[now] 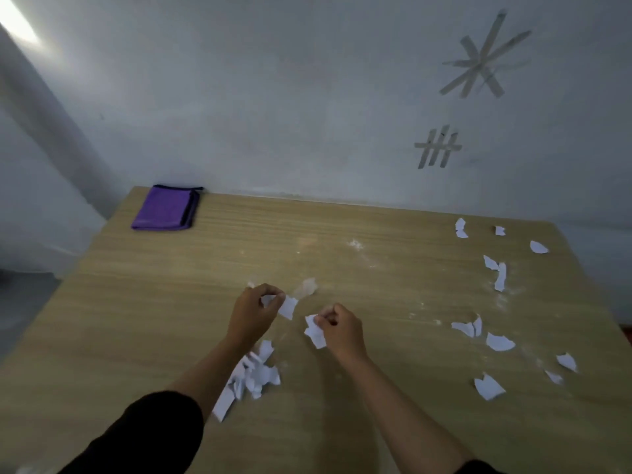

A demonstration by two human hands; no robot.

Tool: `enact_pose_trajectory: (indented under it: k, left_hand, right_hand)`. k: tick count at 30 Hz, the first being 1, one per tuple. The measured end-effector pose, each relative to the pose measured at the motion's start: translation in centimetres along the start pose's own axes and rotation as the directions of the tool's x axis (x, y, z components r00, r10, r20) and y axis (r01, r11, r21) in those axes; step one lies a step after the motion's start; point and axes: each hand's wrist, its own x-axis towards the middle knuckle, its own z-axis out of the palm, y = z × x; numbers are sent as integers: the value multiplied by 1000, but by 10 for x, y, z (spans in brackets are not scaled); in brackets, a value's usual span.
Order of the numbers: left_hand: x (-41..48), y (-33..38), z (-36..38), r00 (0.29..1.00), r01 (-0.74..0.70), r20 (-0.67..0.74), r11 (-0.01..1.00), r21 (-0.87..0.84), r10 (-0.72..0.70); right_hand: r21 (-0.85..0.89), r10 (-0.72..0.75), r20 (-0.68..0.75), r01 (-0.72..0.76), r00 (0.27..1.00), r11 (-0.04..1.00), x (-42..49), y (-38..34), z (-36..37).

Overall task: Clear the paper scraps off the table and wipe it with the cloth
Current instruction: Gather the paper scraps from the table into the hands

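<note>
My left hand point(254, 311) pinches a white paper scrap point(288, 306) above the middle of the wooden table point(376, 302). My right hand point(340, 328) pinches another white scrap point(314, 331) just to its right. A heap of white scraps point(251, 374) lies under my left forearm. Several loose scraps are scattered over the right side, among them one near the front point(489, 387) and one at the back point(461, 228). A blurred scrap point(307, 287) shows just beyond my left hand. The folded purple cloth point(166, 209) lies at the back left corner, far from both hands.
The table's back edge meets a grey wall with tape marks point(478, 63). White dust smudges point(355, 244) spot the tabletop. The floor drops away past the left edge point(51, 302) and the right edge.
</note>
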Motion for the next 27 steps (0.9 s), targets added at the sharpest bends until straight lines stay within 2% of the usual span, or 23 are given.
enact_pose_trajectory:
  k: [6, 13, 16, 18, 21, 24, 27]
  left_hand:
    - [-28, -40, -44, 995, 103, 2, 994, -40, -103]
    - [-41, -75, -50, 983, 120, 127, 986, 115, -135]
    - [-42, -77, -48, 983, 100, 137, 981, 166, -123]
    - [-41, -74, -42, 989, 59, 120, 972, 228, -88]
    - [-40, -63, -28, 995, -61, 89, 960, 275, 38]
    - [-39, -41, -9, 980, -189, 111, 953, 238, 167]
    - [-42, -15, 17, 939, -319, 193, 932, 172, 285]
  right_hand:
    - [-50, 0, 122, 6, 993, 999, -25, -10, 41]
    - [-184, 3, 163, 27, 987, 983, -39, -16, 62]
    - [-237, -15, 109, 41, 994, 971, -42, -7, 63]
    - [-306, -28, 92, 55, 995, 950, -47, -2, 58]
    - [-366, -58, 45, 70, 997, 928, -55, 5, 45]
    - [-393, -127, -54, 96, 990, 914, -66, 13, 28]
    - [-449, -176, -124, 103, 977, 888, -75, 24, 5]
